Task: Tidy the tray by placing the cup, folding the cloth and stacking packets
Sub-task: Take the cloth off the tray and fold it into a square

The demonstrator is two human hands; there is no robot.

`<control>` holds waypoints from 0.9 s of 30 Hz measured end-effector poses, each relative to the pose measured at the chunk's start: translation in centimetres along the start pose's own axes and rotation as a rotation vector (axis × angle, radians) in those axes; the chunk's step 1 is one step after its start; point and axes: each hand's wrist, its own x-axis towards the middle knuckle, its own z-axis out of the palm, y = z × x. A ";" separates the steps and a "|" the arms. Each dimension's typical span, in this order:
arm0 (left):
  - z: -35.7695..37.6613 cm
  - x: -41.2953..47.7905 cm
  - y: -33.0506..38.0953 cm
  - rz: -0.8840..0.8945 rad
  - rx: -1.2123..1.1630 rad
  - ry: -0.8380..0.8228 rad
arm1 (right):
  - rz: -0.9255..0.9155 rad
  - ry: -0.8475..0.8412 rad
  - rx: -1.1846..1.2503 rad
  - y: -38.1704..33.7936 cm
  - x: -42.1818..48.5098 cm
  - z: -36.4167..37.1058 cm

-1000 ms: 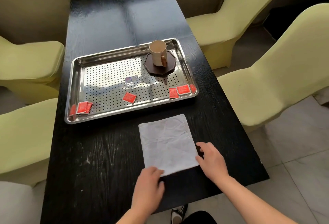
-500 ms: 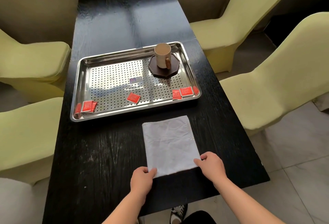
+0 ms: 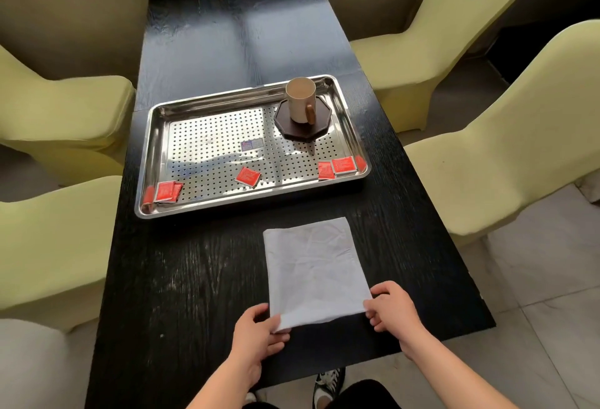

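Evidently folding is in hand: the left hand (image 3: 259,332) pinches the cloth (image 3: 313,265) at its 7 o'clock corner, the right hand (image 3: 393,309) at 5 o'clock. It lies at 6 o'clock of the tray (image 3: 150,155). Next, likely, both corners carry evenly toward 12 o'clock.

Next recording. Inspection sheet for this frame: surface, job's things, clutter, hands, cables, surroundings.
Surface: black table, wood grain.
Job's things: white cloth flat near the front edge; cup upright on dark coaster in steel tray; red packets scattered in tray.
Clutter: small label on tray floor.
Hands: left hand and right hand pinch the cloth's near corners.
Cables: nothing seen.
Surroundings: pale green chairs, tiled floor.
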 end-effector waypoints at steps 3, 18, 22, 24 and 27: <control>-0.3 -1.1 -0.2 0.118 0.027 0.032 | -0.070 -0.030 0.063 0.3 -0.9 -0.3; -2.0 -1.9 -0.4 0.335 0.211 -0.049 | -0.365 -0.163 -0.187 0.9 -2.1 -3.7; -1.2 -0.9 0.6 0.642 0.494 0.084 | -0.517 -0.084 -0.287 -0.3 -1.0 -3.7; -1.3 0.0 1.5 0.799 0.671 0.077 | -0.579 -0.106 -0.277 -1.1 -0.4 -3.7; -2.1 2.0 2.8 0.907 0.900 -0.061 | -0.519 -0.204 -0.230 -2.2 0.3 -3.6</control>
